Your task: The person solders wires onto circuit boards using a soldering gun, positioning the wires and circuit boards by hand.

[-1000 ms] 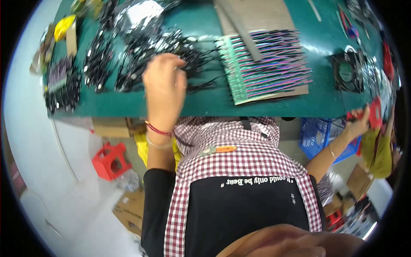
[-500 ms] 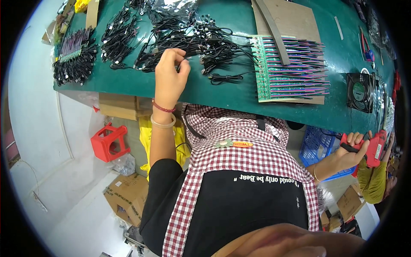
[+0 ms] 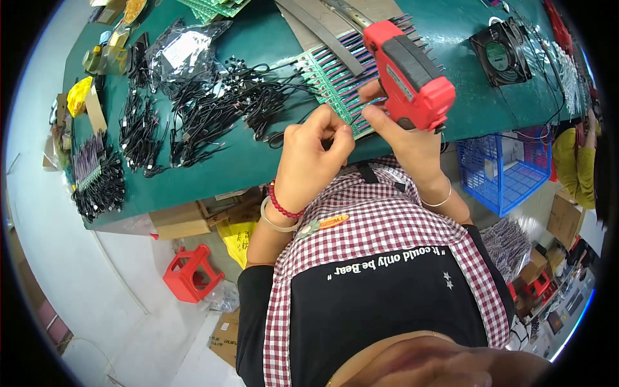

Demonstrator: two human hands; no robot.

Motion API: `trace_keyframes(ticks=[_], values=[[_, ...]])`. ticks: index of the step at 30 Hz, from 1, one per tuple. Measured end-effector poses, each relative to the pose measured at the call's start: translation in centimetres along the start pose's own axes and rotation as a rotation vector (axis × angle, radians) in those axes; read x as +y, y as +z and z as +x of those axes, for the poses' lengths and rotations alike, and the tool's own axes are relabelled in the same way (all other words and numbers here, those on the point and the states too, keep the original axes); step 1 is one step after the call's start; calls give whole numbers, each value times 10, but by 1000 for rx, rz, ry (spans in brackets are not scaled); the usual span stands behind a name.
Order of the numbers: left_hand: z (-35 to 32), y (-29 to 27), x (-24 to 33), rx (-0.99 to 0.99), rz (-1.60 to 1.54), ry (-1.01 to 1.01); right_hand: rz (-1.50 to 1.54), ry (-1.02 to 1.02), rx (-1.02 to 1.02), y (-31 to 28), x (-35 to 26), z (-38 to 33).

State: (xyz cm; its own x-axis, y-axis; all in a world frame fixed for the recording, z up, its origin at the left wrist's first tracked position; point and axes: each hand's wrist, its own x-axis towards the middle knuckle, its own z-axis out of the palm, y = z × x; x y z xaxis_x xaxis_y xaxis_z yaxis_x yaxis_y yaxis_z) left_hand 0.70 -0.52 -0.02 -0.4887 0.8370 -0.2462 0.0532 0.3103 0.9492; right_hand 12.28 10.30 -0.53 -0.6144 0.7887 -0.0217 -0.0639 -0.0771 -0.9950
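Note:
My left hand (image 3: 306, 161) is pinched, thumb against forefinger, just off the near-left edge of the green circuit board panel (image 3: 324, 80). Whatever lies between those fingertips is too small or hidden to make out. In my right hand (image 3: 416, 151) is a red and black soldering gun (image 3: 419, 97), its body rising above the hand and covering the panel's right part. My right thumb and forefinger reach over the panel beside its striped wires (image 3: 348, 51). A grey flat strip (image 3: 332, 42) lies across those wires. Black cables (image 3: 258, 106) with small connectors are heaped left of the panel.
On the green table (image 3: 174, 200) stand a black fan (image 3: 496, 55) at right and plastic-bagged goods (image 3: 184, 51) at far left. A finished-looking wired bundle (image 3: 97, 180) lies at the left edge. Below are a blue crate (image 3: 496, 174) and a red stool (image 3: 190, 274).
My right hand has brought the soldering gun from the right side up over the panel. My left hand has moved right, from the cable heap to the panel's edge. The view has shifted.

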Motion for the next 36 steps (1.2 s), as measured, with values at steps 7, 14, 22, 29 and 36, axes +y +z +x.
trace_keyframes(ticks=[7,14,22,29,36], values=[[3,7,-13,105,143,321,-190,-1,-11,-10,9,-5],[5,16,-21,160,234,395,193,142,-10,-15,10,1],[5,17,-22,56,46,272,305,155,-64,-16,19,-4],[0,17,-24,-15,-327,-11,229,69,-104,-19,21,-9],[7,16,-19,-60,-441,11,59,20,-67,-15,22,-4]])
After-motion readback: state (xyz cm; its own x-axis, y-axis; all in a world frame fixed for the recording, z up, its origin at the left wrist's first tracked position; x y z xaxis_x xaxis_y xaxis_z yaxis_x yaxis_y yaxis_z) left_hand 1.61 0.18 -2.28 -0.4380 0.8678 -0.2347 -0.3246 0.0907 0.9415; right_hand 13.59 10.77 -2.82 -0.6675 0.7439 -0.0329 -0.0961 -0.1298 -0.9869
